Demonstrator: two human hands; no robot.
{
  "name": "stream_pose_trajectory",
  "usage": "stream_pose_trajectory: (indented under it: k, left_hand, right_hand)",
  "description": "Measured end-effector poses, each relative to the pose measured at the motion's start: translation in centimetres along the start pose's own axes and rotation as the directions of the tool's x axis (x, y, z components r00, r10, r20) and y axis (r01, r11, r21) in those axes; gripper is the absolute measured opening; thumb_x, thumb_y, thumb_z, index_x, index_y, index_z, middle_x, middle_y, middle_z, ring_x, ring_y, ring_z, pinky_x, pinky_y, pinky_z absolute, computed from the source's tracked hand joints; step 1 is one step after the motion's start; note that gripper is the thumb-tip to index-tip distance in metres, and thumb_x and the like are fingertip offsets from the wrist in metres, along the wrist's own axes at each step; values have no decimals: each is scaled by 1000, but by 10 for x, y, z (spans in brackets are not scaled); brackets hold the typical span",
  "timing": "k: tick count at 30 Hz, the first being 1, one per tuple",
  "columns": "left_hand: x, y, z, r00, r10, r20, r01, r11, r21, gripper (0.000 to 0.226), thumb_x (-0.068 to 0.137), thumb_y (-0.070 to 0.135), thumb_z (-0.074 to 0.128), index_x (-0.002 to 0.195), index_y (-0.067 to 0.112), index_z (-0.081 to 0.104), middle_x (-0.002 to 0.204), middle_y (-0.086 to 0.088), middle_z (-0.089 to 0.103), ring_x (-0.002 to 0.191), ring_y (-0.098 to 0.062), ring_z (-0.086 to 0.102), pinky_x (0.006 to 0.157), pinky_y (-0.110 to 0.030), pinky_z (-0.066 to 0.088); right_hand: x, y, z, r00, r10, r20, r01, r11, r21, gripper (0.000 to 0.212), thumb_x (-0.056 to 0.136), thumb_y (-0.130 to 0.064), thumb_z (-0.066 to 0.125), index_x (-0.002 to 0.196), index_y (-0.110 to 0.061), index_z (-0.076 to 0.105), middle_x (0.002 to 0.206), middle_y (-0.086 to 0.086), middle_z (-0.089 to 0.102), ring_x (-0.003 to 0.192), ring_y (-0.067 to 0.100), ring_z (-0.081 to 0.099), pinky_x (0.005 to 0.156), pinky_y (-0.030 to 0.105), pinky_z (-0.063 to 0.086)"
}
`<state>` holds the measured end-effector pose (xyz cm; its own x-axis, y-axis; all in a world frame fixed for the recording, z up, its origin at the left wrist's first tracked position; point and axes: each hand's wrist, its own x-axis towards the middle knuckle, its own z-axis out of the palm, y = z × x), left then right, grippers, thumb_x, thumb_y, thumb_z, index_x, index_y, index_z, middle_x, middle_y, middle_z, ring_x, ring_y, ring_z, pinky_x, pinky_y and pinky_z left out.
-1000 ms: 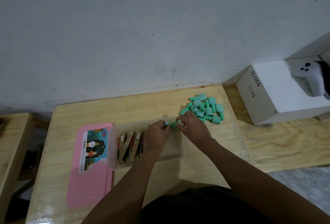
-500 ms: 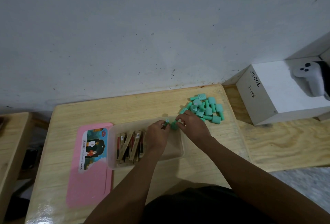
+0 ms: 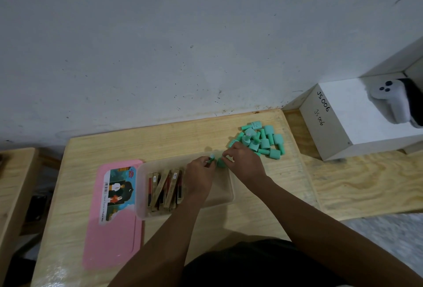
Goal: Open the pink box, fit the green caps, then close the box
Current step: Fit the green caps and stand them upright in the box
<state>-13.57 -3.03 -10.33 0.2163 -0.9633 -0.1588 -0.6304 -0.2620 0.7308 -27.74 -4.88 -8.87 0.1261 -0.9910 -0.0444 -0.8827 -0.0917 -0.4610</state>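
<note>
Table: You are working at a pale wooden table (image 3: pixel 160 140) with visible straight grain; its far edge is meeting the wall.
Wall: A matte grey-white wall (image 3: pixel 160 46), flecked with small dark marks, is filling the upper half of your view.
Side surfaces: A plywood board (image 3: pixel 366 183) with swirling grain is lying to the right of the table. A second wooden top (image 3: pixel 13 183) is showing at the left edge.
White box: A matte white box (image 3: pixel 348 126), hand-marked "JS006", is sitting on the plywood board and carrying a white controller (image 3: pixel 389 103) on its top.
Pink lid: The smooth pink lid (image 3: pixel 114 241), a rounded-corner rectangle with a printed label, is lying flat on the table against the left side of the clear base.
Clear base: The translucent clear base (image 3: pixel 229 197) is standing open near the table centre, holding slim gold-brown sticks (image 3: pixel 164 186) that are leaning in its left half.
Green caps: The mint-green, cylindrical green caps (image 3: pixel 263 138) are lying heaped at the far right of the table, just beyond your right hand.
Left hand: Your left hand (image 3: pixel 201 177) is curling its fingers round a green-ended piece (image 3: pixel 211 158) above the base's far rim.
Right hand: Your right hand (image 3: pixel 245 163) is pinching one single cap (image 3: pixel 220 163) just beside that piece; you cannot tell whether the two are touching.
</note>
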Motion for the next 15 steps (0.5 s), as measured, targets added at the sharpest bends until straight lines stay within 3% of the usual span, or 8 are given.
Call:
stream_pose_trajectory:
  k: [4, 7, 12, 15]
  left_hand:
    - [-4, 1, -6, 999, 39, -23, -38, 998, 40, 27, 84, 35, 69, 103, 16, 69, 92, 1, 73, 74, -12, 66, 57, -18, 43]
    - [-6, 4, -10, 989, 133, -65, -126, 986, 107, 26, 83, 43, 67, 97, 22, 65, 83, 10, 66, 67, -6, 57, 52, -15, 33]
    - [4, 31, -3, 901, 428, -76, -417, 900, 125, 16, 87, 36, 63, 90, 21, 67, 76, 9, 63, 68, -8, 56, 59, -26, 46]
    - [20, 55, 11, 839, 544, -17, -534, 830, 162, 14, 86, 32, 64, 90, 20, 69, 75, 6, 61, 71, -13, 57, 62, -32, 48]
  right_hand:
    - [-5, 8, -7, 999, -8, -54, 10, 1000, 24, 24, 90, -39, 61, 106, -24, 70, 104, -6, 63, 86, 10, 62, 63, 23, 45]
    - [-14, 28, -17, 989, 78, -123, -72, 996, 46, 23, 91, -41, 59, 108, -28, 68, 107, -9, 63, 86, 8, 61, 62, 23, 47]
    - [-30, 79, -31, 924, 366, -114, -350, 927, 134, 21, 90, -40, 59, 107, -31, 67, 105, -9, 64, 82, 7, 60, 65, 29, 51]
    - [-31, 100, -32, 897, 441, -41, -431, 890, 151, 25, 89, -40, 61, 112, -31, 65, 109, -8, 64, 86, 7, 59, 68, 28, 48]
